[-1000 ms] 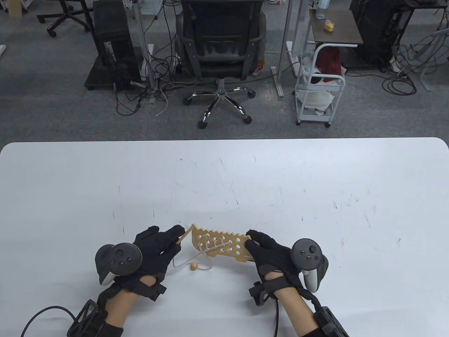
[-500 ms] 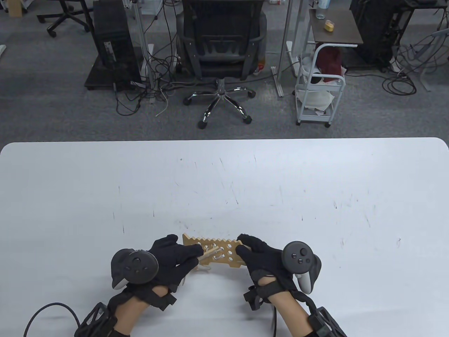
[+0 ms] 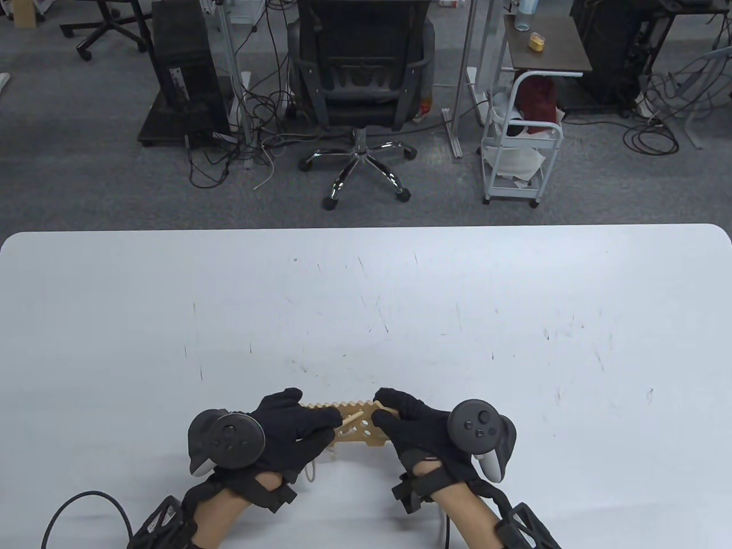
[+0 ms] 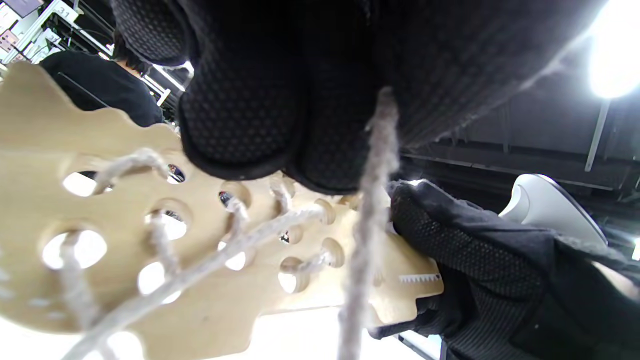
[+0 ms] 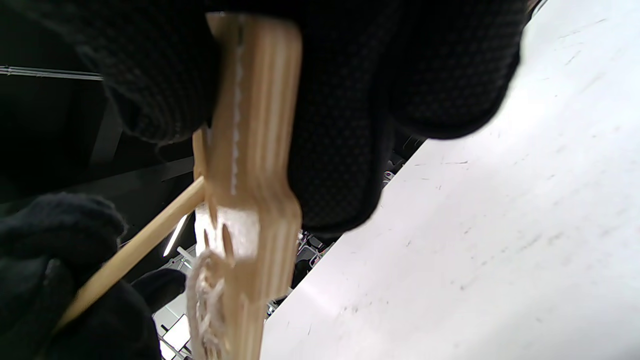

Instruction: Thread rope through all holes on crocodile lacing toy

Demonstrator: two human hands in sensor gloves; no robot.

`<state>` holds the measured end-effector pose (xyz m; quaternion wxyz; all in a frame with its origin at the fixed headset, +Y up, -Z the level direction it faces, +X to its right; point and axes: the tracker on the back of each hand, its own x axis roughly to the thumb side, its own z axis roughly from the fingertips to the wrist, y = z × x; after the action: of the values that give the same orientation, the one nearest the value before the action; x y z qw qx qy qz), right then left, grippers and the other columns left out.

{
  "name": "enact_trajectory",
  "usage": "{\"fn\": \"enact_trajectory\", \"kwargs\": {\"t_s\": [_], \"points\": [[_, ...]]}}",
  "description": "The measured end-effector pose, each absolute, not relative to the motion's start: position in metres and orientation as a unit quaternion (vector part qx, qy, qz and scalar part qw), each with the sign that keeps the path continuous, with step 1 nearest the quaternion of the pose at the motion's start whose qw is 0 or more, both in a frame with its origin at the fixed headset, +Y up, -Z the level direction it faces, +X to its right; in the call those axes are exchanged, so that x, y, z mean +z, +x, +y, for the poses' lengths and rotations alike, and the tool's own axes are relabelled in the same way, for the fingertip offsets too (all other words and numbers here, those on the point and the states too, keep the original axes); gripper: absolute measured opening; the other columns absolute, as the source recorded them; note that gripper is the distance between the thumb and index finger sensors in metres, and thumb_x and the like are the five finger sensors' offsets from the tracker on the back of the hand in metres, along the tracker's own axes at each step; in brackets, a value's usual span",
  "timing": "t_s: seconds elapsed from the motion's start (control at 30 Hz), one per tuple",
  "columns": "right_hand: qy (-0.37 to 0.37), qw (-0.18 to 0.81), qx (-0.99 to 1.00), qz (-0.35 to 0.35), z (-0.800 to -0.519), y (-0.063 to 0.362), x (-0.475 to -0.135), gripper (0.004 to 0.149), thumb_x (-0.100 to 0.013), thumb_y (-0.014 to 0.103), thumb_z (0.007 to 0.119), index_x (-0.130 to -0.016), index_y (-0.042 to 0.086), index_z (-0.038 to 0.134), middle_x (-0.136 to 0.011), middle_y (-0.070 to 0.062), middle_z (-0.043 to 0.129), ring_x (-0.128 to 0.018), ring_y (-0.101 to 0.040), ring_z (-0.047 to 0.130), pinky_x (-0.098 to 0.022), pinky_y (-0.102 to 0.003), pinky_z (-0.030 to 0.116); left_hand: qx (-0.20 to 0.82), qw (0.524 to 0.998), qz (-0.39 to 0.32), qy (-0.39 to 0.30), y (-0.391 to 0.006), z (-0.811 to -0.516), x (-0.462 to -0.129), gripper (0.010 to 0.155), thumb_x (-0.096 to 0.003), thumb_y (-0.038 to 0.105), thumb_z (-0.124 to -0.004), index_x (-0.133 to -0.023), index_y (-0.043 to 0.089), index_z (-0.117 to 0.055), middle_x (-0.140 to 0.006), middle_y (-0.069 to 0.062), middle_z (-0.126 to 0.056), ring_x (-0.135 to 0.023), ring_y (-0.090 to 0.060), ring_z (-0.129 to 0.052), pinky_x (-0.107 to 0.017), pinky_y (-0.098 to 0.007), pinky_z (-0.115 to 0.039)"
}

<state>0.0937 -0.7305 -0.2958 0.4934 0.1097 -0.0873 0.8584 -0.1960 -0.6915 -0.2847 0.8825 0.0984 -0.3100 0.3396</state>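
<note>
Crocodile board (image 3: pixel 366 426): thin stiff wood, light; right hand (image 3: pixel 414 426) clamps tail end. Rope (image 4: pixel 370 210) limp; left hand (image 3: pixel 291 429) pinches rigid wooden needle (image 3: pixel 353 418) at hole.

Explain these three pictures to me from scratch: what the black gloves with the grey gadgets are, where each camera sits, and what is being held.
No machine here: a person's two hands in black sensor gloves, each with a grey tracker strapped to its back. The big picture looks down at a white table; the other two come from cameras on the wrists, looking past the fingers.

The right hand grips one end of a wooden crocodile lacing toy, a flat board full of holes, held up off the table. The left hand pinches a thin wooden needle on the end of a pale rope and aims it at a hole. The left wrist view shows rope already laced through several holes. The right wrist view shows the board edge-on.
</note>
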Motion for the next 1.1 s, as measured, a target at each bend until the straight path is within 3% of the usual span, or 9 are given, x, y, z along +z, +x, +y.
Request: {"fn": "enact_trajectory", "kwargs": {"t_s": [0.17, 0.6, 0.87, 1.1], "points": [[0.112, 0.49, 0.86, -0.093, -0.729, 0.093, -0.294, 0.046, -0.041, 0.04, 0.092, -0.081, 0.019, 0.087, -0.06, -0.004, 0.107, -0.039, -0.02, 0.112, -0.036, -0.04, 0.088, 0.353, 0.875, -0.306, 0.125, -0.198, -0.689, -0.282, 0.044, -0.0387, 0.044, -0.097, -0.08, 0.031, -0.095, -0.05, 0.004, -0.113, -0.043, -0.019, -0.108, -0.071, -0.051, -0.07], [0.132, 0.481, 0.861, -0.098, -0.726, 0.085, -0.29, 0.045, -0.041, 0.041, 0.091, -0.081, 0.02, 0.087, -0.06, -0.003, 0.107, -0.04, -0.019, 0.112, -0.036, -0.04, 0.088, 0.332, 0.882, -0.303, 0.141, -0.193, -0.693, -0.279, 0.055, -0.0363, 0.049, -0.093, -0.089, 0.035, -0.086, -0.064, 0.006, -0.105, -0.061, -0.02, -0.101, -0.074, -0.054, -0.064], [0.155, 0.48, 0.858, -0.092, -0.725, 0.074, -0.284, 0.046, -0.041, 0.041, 0.091, -0.081, 0.02, 0.087, -0.061, -0.003, 0.106, -0.041, -0.02, 0.112, -0.036, -0.04, 0.088, 0.289, 0.905, -0.276, 0.147, -0.184, -0.697, -0.279, 0.064, -0.0377, 0.051, -0.091, -0.098, 0.038, -0.075, -0.088, 0.002, -0.083, -0.083, -0.026, -0.079, -0.077, -0.056, -0.051], [0.173, 0.485, 0.853, -0.089, -0.722, 0.067, -0.28, 0.046, -0.041, 0.042, 0.09, -0.082, 0.02, 0.086, -0.061, -0.003, 0.107, -0.041, -0.02, 0.112, -0.037, -0.04, 0.089, 0.272, 0.911, -0.274, 0.146, -0.181, -0.699, -0.279, 0.067, -0.0371, 0.053, -0.09, -0.1, 0.038, -0.072, -0.092, 0.002, -0.079, -0.087, -0.027, -0.075, -0.078, -0.056, -0.048]]}}
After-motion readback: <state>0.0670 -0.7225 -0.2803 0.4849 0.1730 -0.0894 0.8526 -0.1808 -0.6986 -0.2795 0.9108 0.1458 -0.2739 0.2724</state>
